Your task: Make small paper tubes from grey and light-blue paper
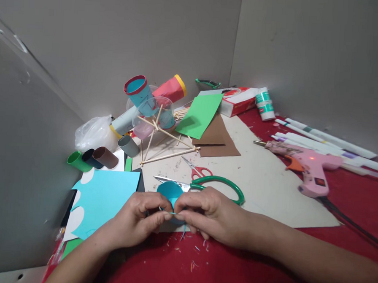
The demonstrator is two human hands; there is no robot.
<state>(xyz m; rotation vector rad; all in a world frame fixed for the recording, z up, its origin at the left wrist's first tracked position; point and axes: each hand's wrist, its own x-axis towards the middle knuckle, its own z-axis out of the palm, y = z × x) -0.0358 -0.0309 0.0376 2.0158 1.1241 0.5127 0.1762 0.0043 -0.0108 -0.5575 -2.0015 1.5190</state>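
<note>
My left hand [137,217] and my right hand [204,212] meet over the front of the table, and both pinch a small round blue paper piece [170,193] between thumb and fingers. The disc stands up between the fingertips, its lower edge hidden by them. Just behind it lie green-handled scissors [220,186] and smaller red-handled scissors [197,170]. A light blue paper sheet [105,200] with round cut-outs lies to the left of my left hand.
A stick frame with paper cups [154,114] stands at the back, with paper tubes [91,158] to its left. Green paper [200,113] and brown paper [216,138] lie on a cardboard sheet [263,179]. A pink glue gun [308,169] rests at the right, with glue sticks [322,142] behind it.
</note>
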